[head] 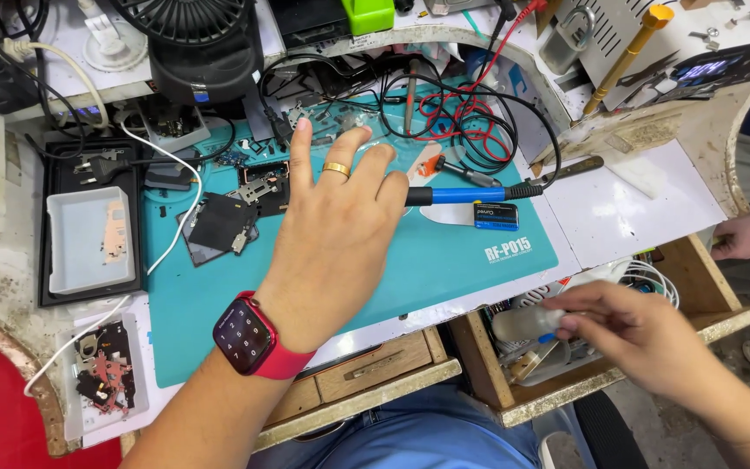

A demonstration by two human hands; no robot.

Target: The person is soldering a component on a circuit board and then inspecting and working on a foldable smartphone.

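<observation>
The right hand pinched a small pale, blurred object between thumb and fingertips, closed on it over the open drawer at the right front edge of the workbench; what the object was could not be told. The left hand lay palm down with fingers spread and gripped nothing, resting above the teal work mat near its middle. It wore a gold ring and, at the wrist, a red smartwatch.

Just past the left fingertips, toward the mat's right edge, lay a soldering iron with a blue handle, and just in front of it a small dark box with a blue end. Left of the hand, on the mat, sat a dark opened device with loose plates. Beyond the mat's left edge a white tray rested on a black one, and at the front left corner a clear tray of small parts stood. Red and black cables coiled at the mat's back edge. Another person's hand showed at the far right.
</observation>
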